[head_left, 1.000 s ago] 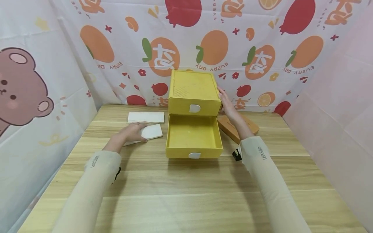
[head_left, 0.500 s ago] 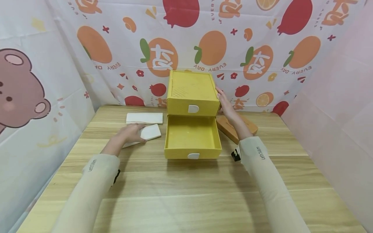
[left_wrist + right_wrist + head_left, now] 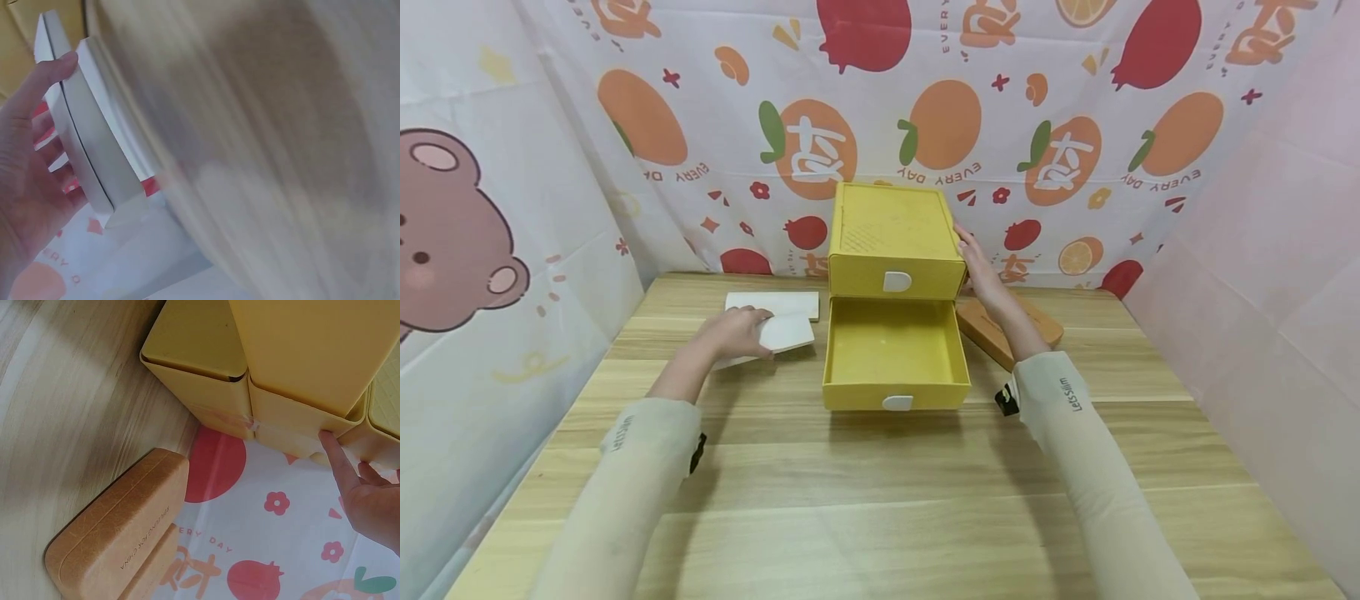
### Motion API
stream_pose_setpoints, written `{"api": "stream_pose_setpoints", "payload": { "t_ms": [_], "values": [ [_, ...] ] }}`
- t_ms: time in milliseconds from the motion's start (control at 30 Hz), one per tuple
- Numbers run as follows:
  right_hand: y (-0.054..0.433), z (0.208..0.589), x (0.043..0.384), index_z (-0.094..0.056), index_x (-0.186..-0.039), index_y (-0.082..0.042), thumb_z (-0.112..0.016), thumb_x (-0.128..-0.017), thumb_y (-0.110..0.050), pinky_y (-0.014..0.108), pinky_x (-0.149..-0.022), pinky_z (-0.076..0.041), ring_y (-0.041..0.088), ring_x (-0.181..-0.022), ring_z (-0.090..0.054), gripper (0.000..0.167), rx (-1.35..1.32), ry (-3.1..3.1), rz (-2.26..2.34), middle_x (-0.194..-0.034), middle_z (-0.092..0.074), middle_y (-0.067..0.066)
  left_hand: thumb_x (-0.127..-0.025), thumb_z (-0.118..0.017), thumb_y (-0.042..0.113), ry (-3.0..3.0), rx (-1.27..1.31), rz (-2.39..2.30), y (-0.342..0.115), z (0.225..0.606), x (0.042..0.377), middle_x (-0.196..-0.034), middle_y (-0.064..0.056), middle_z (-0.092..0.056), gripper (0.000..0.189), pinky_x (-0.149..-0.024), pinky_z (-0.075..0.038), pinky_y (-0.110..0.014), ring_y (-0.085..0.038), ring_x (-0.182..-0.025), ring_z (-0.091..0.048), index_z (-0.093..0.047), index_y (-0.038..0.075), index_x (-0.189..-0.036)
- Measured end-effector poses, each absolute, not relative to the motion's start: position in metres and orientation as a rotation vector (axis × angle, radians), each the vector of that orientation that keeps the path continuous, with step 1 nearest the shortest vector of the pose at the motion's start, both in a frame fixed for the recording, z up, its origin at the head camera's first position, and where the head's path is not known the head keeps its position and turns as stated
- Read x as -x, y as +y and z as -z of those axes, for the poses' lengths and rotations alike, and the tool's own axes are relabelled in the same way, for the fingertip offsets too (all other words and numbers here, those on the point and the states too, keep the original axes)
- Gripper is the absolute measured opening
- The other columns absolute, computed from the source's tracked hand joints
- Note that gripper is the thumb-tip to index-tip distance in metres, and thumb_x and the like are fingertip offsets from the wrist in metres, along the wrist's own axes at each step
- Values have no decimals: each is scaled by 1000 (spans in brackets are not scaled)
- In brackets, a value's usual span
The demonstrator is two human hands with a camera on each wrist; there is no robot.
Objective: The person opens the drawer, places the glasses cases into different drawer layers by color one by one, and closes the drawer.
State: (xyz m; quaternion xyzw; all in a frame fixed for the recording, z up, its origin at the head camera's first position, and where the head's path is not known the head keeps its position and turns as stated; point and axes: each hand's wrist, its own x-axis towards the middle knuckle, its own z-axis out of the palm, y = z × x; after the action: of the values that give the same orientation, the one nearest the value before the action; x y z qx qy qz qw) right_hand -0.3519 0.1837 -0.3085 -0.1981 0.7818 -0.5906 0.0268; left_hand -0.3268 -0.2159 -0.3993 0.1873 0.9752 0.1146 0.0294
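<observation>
My left hand (image 3: 733,333) grips a slim white case (image 3: 788,333) at the table's left. In the left wrist view the thumb lies on the edge of the white case (image 3: 94,147), along which a dark seam runs; the other fingers are behind it. A yellow drawer unit (image 3: 895,217) stands at the back middle, its lower drawer (image 3: 897,396) pulled out with nothing visible inside. The upper drawer is closed. My right hand (image 3: 985,271) rests with extended fingers against the unit's right side; in the right wrist view a fingertip touches the yellow wall.
A second white case (image 3: 775,303) lies behind the held one, left of the drawer unit. To the right of the unit lies a brown case (image 3: 125,525) with printed lettering. A fruit-patterned curtain (image 3: 880,125) hangs behind the wooden table (image 3: 865,500).
The left hand has raised the white case slightly, so it now overlaps the second white case in the head view. The right hand stays against the drawer unit.
</observation>
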Motion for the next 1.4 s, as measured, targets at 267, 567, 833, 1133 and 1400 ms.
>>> {"api": "stream_pose_setpoints", "payload": {
  "t_ms": [267, 567, 833, 1133, 1400],
  "values": [
    [180, 299, 339, -8, -148, -9, -23, -101, -24, 51, -104, -18, 25, -134, -10, 51, 606, 2422, 1803, -151, -2, 10, -67, -76, 30, 3012, -612, -428, -217, 375, 318, -116, -25, -54, 70, -72, -44, -48, -34, -94, -51, -52, -3, -123],
    [180, 300, 341, -9, -148, -9, -22, -101, -25, 51, -105, -14, 25, -135, -7, 51, 611, 2432, 1804, -151, -2, 10, -69, -77, 34, 2967, -583, -468, -218, 345, 304, -115, -22, -54, 75, -75, -42, -46, -31, -92, -50, -48, -3, -127],
    [181, 301, 341, -9, -148, -11, -22, -101, -25, 50, -106, -11, 25, -135, -7, 51, 600, 2448, 1795, -151, -4, 10, -71, -76, 28, 2963, -688, -481, -210, 323, 293, -110, -13, -56, 64, -72, -43, -43, -28, -89, -50, -52, 2, -124],
    [187, 320, 362, -10, -149, -19, -23, -101, -32, 52, -105, -13, 23, -135, -7, 51, 617, 2448, 1799, -152, -3, 5, -69, -78, 29, 3023, -701, -485, -200, 303, 279, -111, -10, -55, 63, -75, -42, -44, -27, -94, -48, -54, 7, -124],
    [188, 323, 365, -13, -148, -22, -24, -100, -36, 50, -105, -13, 20, -134, -11, 51, 612, 2490, 1795, -151, -8, 2, -69, -77, 31, 3015, -784, -481, -176, 284, 268, -105, -3, -56, 58, -73, -42, -41, -22, -92, -48, -57, 13, -120]
  ]
}}
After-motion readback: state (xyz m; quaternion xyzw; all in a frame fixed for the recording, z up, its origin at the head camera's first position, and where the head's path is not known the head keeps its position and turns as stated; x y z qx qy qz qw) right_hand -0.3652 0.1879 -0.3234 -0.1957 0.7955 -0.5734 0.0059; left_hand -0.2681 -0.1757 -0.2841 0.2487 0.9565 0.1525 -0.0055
